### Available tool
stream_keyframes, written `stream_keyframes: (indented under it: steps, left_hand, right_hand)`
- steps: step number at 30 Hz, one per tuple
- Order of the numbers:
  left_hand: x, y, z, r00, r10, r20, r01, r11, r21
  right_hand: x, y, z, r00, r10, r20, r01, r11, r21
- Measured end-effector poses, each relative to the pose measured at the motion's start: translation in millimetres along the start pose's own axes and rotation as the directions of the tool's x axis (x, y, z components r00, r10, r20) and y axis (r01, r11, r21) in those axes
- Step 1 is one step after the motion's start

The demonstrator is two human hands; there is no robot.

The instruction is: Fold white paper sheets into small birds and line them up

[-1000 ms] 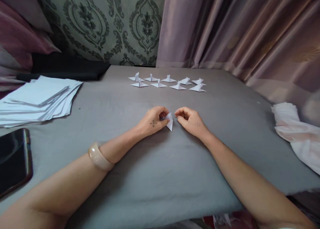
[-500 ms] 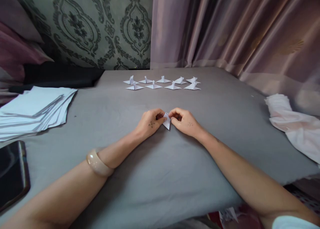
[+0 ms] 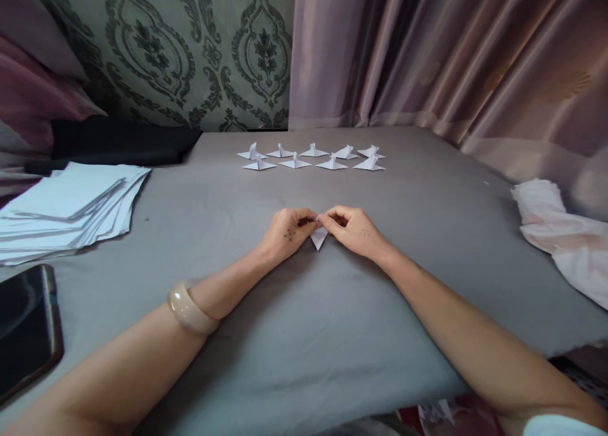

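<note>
A small piece of folded white paper (image 3: 318, 238) is pinched between my two hands, its pointed end hanging toward me. My left hand (image 3: 289, 233) grips its upper left side with thumb and fingers closed. From the other side, my right hand (image 3: 354, 231) pinches the top of the paper, fingertips meeting those of the left. The thumbs and fingers hide the paper's upper part. Beyond the hands, several folded white paper figures (image 3: 295, 161) stand in two rows on the grey cloth (image 3: 228, 195).
At the left lies a stack of white paper sheets (image 3: 61, 198), with a dark phone (image 3: 28, 328) nearer me. Behind the stack is a black cloth (image 3: 123, 141). A pale bunched fabric (image 3: 560, 227) rests at the right edge. Curtains (image 3: 403, 56) hang behind.
My fingertips have come together over the top of the folded paper, the right hand closing in from the side. Less of the paper shows now. The view has shifted slightly.
</note>
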State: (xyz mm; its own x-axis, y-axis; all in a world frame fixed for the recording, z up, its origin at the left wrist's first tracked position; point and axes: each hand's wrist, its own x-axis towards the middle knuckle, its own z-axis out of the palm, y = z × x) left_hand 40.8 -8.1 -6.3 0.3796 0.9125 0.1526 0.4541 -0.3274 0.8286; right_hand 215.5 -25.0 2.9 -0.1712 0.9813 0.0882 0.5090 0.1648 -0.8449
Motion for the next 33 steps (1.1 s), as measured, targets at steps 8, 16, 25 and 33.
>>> stream_keyframes:
  steps: [8, 16, 25, 33]
  left_hand:
    - [1, -5, 2, 1.0, -0.017, -0.021, 0.015, 0.996, -0.088]
    - [-2, 3, 1, 0.998, 0.039, -0.044, -0.038, 0.999, 0.032]
    - [-2, 2, 0, 0.967, 0.256, 0.01, -0.245, 0.913, 0.327]
    - [-2, 4, 0, 0.975, 0.223, 0.025, -0.22, 0.933, 0.285]
  right_hand:
    - [0, 4, -2, 0.999, -0.019, 0.028, 0.018, 0.999, 0.037]
    - [1, -8, 0, 0.995, 0.101, -0.008, -0.101, 0.995, -0.025]
    - [2, -13, -4, 0.986, 0.168, 0.009, -0.167, 0.984, -0.06]
    - [5, -13, -7, 0.945, 0.318, 0.079, -0.327, 0.932, 0.157]
